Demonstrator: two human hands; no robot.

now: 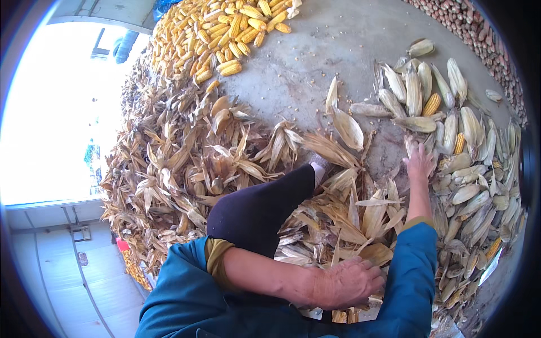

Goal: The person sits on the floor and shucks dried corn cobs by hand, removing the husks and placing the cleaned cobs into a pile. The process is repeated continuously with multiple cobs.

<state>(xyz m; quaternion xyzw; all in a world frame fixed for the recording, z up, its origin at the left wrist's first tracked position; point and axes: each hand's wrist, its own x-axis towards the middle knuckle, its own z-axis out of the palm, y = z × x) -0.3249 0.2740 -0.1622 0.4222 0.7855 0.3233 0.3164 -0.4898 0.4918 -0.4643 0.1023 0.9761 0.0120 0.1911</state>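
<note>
My right hand point(419, 162) reaches forward with its fingers spread, at the left edge of a heap of unhusked corn ears point(469, 173). Just past its fingertips lies a pale husk-covered ear point(410, 144); whether they touch it is unclear. Close to my body, my left hand point(353, 282) is curled with its back towards me, so anything inside the fingers is hidden. Loose dry husks point(367, 215) lie between the two hands. Among the unhusked ears, a bare yellow ear point(432, 104) shows its kernels.
Stripped husks point(169, 164) are piled deep on the left, beside my bent leg point(258, 207). Behind them rises a heap of husked yellow corn point(224, 29). Reddish cobs point(473, 29) are stacked at the far right. Scattered kernels dot the concrete floor point(296, 67).
</note>
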